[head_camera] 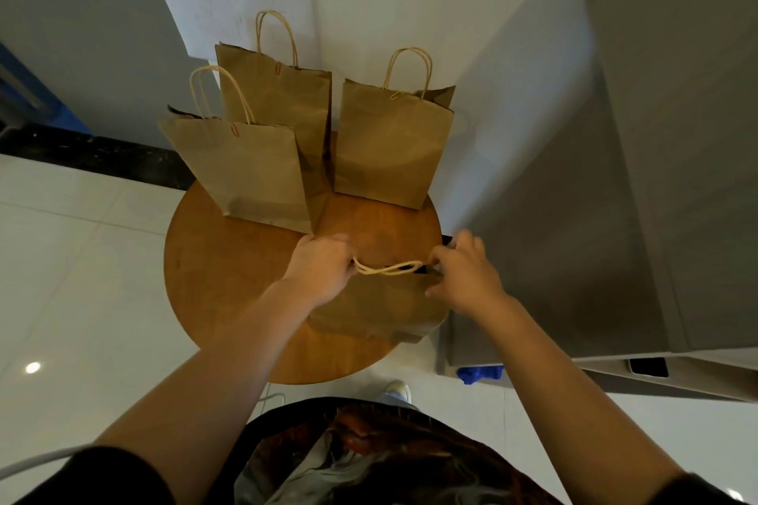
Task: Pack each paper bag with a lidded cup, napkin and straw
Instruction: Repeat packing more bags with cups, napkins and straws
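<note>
**Fourth bag being closed at its mouth**

At the far left of the round wooden table (229, 279) stands the front-left bag (242, 172), upright, its top edges brought together and fastened with a red clip, the twine handles standing above. Just behind and partly hidden by it is the back bag (287, 94), also clipped in red. To the right, apart from those two by a narrow gap, the right bag (389, 143) stands upright with a yellow clip at its top. No cup, napkin or straw shows anywhere; whatever these three hold is hidden behind their closed tops.

Nearer the person, the left hand (322, 264) curls round the left end of the near bag's (377, 307) top edge, by the twine handle (387, 267). The near bag sits at the table's near-right edge, its mouth drawn almost flat with a thin dark slit on the right. The right hand (465, 277) pinches the right end of that same edge, fingers bent over the paper.

Judging by the three fastened bags, this looks like the last one, with packing done and the closing step in hand, though its contents cannot be seen. The next move likely calls for pressing the two edges flush and holding them with one hand while the other fits a clip; no loose clip is visible.
</note>
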The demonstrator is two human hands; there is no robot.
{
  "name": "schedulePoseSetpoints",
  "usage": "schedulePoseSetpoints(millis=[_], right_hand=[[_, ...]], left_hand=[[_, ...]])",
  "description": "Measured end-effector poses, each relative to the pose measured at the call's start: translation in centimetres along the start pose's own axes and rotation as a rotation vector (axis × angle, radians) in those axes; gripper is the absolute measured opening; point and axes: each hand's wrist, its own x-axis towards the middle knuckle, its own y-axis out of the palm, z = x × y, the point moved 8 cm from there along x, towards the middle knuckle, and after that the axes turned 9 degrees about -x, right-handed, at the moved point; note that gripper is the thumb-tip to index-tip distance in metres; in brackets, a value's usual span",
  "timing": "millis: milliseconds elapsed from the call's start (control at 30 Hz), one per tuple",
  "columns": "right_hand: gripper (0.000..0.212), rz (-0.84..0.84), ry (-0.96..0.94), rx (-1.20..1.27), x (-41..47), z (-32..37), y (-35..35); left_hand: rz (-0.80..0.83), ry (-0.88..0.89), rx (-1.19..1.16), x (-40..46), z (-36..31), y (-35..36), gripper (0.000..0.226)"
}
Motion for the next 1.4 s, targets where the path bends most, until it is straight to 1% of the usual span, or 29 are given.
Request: schedulePoseSetpoints(millis=[67, 133, 167, 233, 267, 300, 333, 367, 400, 433, 467, 533, 600, 667, 767, 867, 1000, 1100, 1167, 1233, 1333, 1400], right_hand=[[0.026, -0.068, -0.053, -0.065, 0.2, 0.8, -1.3], [0.013, -0.126, -0.095, -0.074, 0.2, 1.5, -2.0], [0.013, -0.155, -0.103, -0.051, 0.2, 1.6, -2.1], [0.016, -0.236, -0.088, 0.119, 0.2, 1.3, -2.2], [0.011, -0.283, -0.053, 0.277, 0.1, 0.8, -2.2], [0.014, -0.319, 0.003, 0.474, -0.1, 0.1, -1.9], [0.034, -0.305, 0.08, 0.684, -0.3, -0.6, -1.0], [0.057, -0.244, 0.155, 0.896, -0.5, -1.1, 0.6], [0.073, -0.158, 0.214, 1.032, -0.8, -1.2, 2.4], [0.079, -0.067, 0.227, 1.052, -0.9, -0.8, 3.9], [0.078, 0.026, 0.22, 1.0, -1.0, -0.3, 5.3], [0.066, 0.139, 0.23, 0.897, -0.9, 0.1, 7.1], [0.055, 0.153, 0.272, 0.876, -0.2, 0.1, 7.4], [0.049, 0.181, 0.292, 0.881, 0.4, 0.3, 7.5], [0.049, 0.232, 0.314, 0.889, 1.2, 0.5, 8.3], [0.044, 0.213, 0.322, 0.89, 1.7, 0.2, 8.6], [0.028, 0.183, 0.337, 1.093, 1.7, -0.6, 8.2], [0.027, 0.176, 0.314, 1.129, 1.2, -0.7, 7.8], [0.032, 0.144, 0.297, 1.118, 1.0, -0.8, 7.3], [0.037, 0.093, 0.269, 1.071, 0.7, -0.8, 6.4], [0.046, -0.023, 0.221, 1.057, -0.3, -0.5, 3.8], [0.049, -0.106, 0.185, 1.067, -1.6, -0.1, 1.6]], left_hand=[[-0.047, -0.009, -0.014, -0.1, 0.3, -0.7, 0.026], [-0.066, -0.036, -0.02, -0.2, 0.9, -0.9, 0.028], [-0.069, -0.051, -0.022, -0.3, 1.3, -1.0, 0.028], [-0.075, -0.089, -0.036, -0.6, 2.2, -1.1, 0.028], [-0.077, -0.111, -0.051, -0.7, 2.6, -1.2, 0.028], [-0.075, -0.132, -0.067, -0.8, 3.0, -1.2, 0.028], [-0.069, -0.148, -0.086, -0.8, 3.2, -1.2, 0.028], [-0.062, -0.158, -0.103, -0.9, 3.4, -1.1, 0.027], [-0.056, -0.165, -0.119, -0.9, 3.4, -1.0, 0.027], [-0.048, -0.17, -0.131, -1.0, 3.4, -1.0, 0.028], [-0.041, -0.171, -0.135, -1.0, 3.3, -0.9, 0.029], [-0.014, -0.169, -0.108, -0.9, 3.2, -0.6, 0.032], [0.028, -0.174, -0.081, -0.8, 3.1, -0.1, 0.032], [0.064, -0.173, -0.057, -0.7, 3.0, 0.4, 0.032], [0.069, -0.172, -0.06, -0.5, 2.9, 0.4, 0.03], [0.071, -0.166, -0.096, -0.3, 2.8, 0.3, 0.024], [0.051, -0.199, -0.14, -0.3, 3.1, 0.2, 0.022], [0.053, -0.21, -0.163, -0.3, 3.1, 0.0, 0.026], [0.064, -0.216, -0.183, -0.2, 3.1, -0.4, 0.037], [0.078, -0.208, -0.248, -0.3, 2.8, -0.9, 0.054], [0.078, -0.115, -0.333, -0.8, 1.1, -2.6, 0.081], [0.075, -0.05, -0.395, -1.5, -0.7, -4.5, 0.09]])
